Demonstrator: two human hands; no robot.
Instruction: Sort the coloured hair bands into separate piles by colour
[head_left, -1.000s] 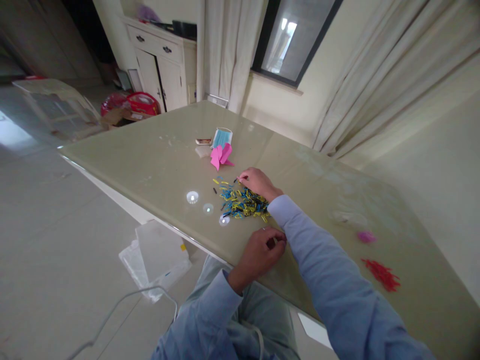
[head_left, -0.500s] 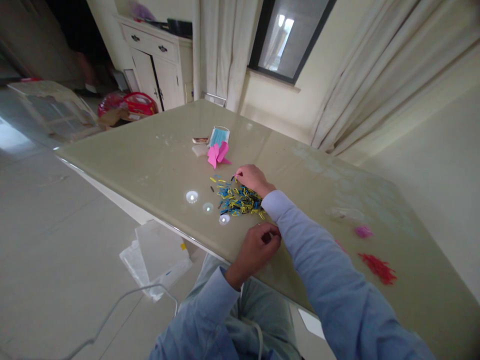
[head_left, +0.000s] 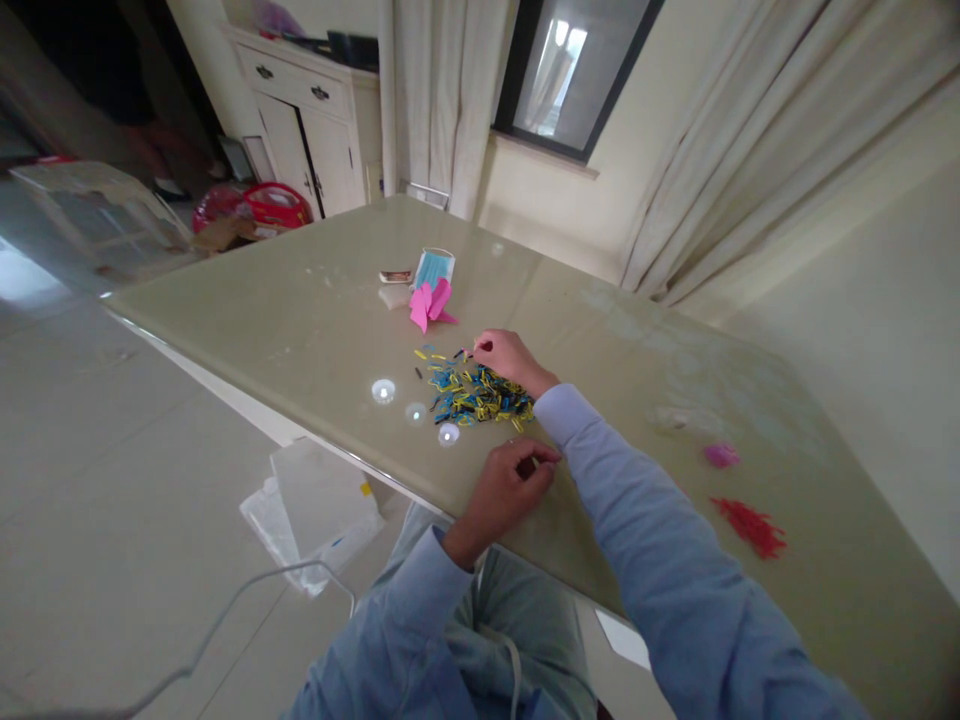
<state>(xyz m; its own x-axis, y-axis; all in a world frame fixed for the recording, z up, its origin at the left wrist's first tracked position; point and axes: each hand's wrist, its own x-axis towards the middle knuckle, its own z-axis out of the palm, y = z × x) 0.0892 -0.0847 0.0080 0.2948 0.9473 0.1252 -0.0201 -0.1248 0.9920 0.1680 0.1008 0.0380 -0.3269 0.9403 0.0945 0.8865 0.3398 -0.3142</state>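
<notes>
A heap of small blue, yellow and black loop-like pieces lies on the glossy table. At its far edge my right hand is closed in a pinch, and a tiny pink bit shows by the fingertips; what they hold is too small to name. Nearer the front edge, my left hand is curled with thumb and finger pressed together, its contents not visible. Off to the right lie a pile of red pieces and a small pink-purple bundle.
Beyond the heap are a pink folded paper shape, a blue face mask and a small knife-like object. A clear plastic bag lies at right. A person's legs show at far left.
My right hand has shifted slightly at the heap's far edge, its fingers still pinched. My left hand stays near the front edge, fingers still curled. The view has moved a little.
</notes>
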